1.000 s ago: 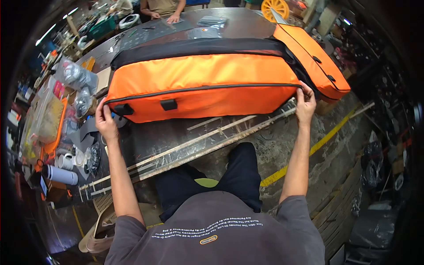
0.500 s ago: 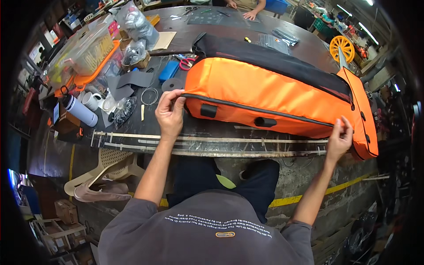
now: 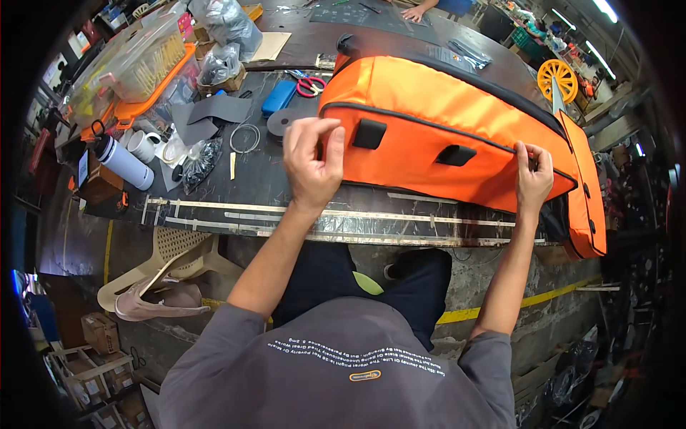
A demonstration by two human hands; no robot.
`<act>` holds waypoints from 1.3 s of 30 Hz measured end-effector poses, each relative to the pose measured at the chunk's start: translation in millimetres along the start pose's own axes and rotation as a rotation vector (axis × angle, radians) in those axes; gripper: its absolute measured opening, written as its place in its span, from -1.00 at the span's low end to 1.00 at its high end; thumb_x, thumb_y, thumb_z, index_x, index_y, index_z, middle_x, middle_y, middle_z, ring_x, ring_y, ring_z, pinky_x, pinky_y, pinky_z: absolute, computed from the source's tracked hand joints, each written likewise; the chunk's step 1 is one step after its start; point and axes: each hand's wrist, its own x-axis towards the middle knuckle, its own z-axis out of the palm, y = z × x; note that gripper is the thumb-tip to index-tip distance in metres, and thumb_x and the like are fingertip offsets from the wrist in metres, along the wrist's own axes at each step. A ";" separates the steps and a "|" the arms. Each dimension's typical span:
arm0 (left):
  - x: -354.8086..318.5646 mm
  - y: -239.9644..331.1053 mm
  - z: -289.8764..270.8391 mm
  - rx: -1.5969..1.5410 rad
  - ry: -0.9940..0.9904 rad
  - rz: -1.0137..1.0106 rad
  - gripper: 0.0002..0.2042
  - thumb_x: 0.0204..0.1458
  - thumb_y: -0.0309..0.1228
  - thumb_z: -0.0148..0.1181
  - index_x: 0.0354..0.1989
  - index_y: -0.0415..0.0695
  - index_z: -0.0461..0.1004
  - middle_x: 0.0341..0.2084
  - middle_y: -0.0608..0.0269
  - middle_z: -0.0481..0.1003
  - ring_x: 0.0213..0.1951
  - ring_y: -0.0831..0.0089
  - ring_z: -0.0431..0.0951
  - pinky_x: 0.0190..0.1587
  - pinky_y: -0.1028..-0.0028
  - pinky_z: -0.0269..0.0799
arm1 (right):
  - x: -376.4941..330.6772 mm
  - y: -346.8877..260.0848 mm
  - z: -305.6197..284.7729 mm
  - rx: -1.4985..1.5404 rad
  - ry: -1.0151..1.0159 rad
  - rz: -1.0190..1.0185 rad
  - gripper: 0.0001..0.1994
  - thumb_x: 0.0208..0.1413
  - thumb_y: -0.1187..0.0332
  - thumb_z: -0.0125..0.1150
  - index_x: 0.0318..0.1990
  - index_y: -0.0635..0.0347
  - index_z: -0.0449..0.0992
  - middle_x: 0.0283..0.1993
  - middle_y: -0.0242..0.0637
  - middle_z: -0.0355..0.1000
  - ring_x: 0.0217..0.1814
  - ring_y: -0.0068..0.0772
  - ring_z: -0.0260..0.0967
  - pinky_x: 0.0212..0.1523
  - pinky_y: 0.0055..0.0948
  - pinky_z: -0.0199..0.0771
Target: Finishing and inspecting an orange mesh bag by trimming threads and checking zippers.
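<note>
orange bag (image 3: pixel 457 121): far side hidden | co-worker's hand (image 3: pixel 418 10): cut off by top edge

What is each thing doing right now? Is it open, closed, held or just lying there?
Long orange fabric bag: closed, lying on its side, gripped at both ends.
Left hand: clasping the bag's corner.
Right hand: pinching the bag's edge.
Red-handled scissors: lying closed.
White cylindrical bottle: lying capped.
Clear plastic storage box: lid shut.

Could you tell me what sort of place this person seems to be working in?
Most likely a bag-making or sewing workshop. A long orange padded bag lies on a dark worktable, with red-handled scissors, cut pieces of grey material and bins of supplies beside it, and more benches under strip lights behind.
</note>
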 end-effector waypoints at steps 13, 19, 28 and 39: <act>3.8 6.0 57.8 -0.523 0.045 -0.455 -0.83 0.16 -0.62 0.48 -0.15 -0.29 0.60 -0.46 0.36 0.63 -0.46 0.76 0.52 -0.40 0.62 0.46 | 14.7 5.1 15.2 -0.013 -0.132 0.149 -0.61 0.28 0.06 0.62 -0.26 0.24 0.68 -0.32 -0.41 0.57 -0.35 -0.62 0.42 -0.26 -0.47 0.51; -2.3 21.2 45.7 -0.395 -0.046 -0.537 -0.83 0.16 -0.60 0.50 -0.14 -0.34 0.63 -0.50 0.34 0.65 -0.49 0.74 0.53 -0.41 0.62 0.45 | 7.9 7.0 15.2 0.004 -0.130 0.162 -0.63 0.27 0.07 0.62 -0.25 0.23 0.68 -0.33 -0.40 0.61 -0.37 -0.61 0.43 -0.26 -0.46 0.52; -3.3 15.8 51.8 -0.506 0.012 -0.536 -0.94 0.23 -0.58 0.45 -0.24 -0.27 0.66 -0.50 0.44 0.62 -0.49 0.80 0.47 -0.42 0.64 0.38 | -5.7 -8.3 1.7 0.114 -0.062 0.187 -0.68 0.31 0.18 0.58 -0.08 0.26 0.67 -0.21 -0.34 0.63 -0.27 -0.50 0.51 -0.10 -0.38 0.62; -34.1 24.3 39.3 -0.684 -0.034 -0.393 -0.92 0.27 -0.66 0.35 -0.26 -0.24 0.59 -0.13 0.37 0.45 -0.25 0.67 0.50 -0.20 0.59 0.47 | -60.6 -174.1 28.6 0.475 -0.568 -0.126 -0.60 0.26 0.40 0.50 0.18 0.24 0.51 -0.09 -0.20 0.45 0.02 -0.25 0.46 0.09 -0.26 0.57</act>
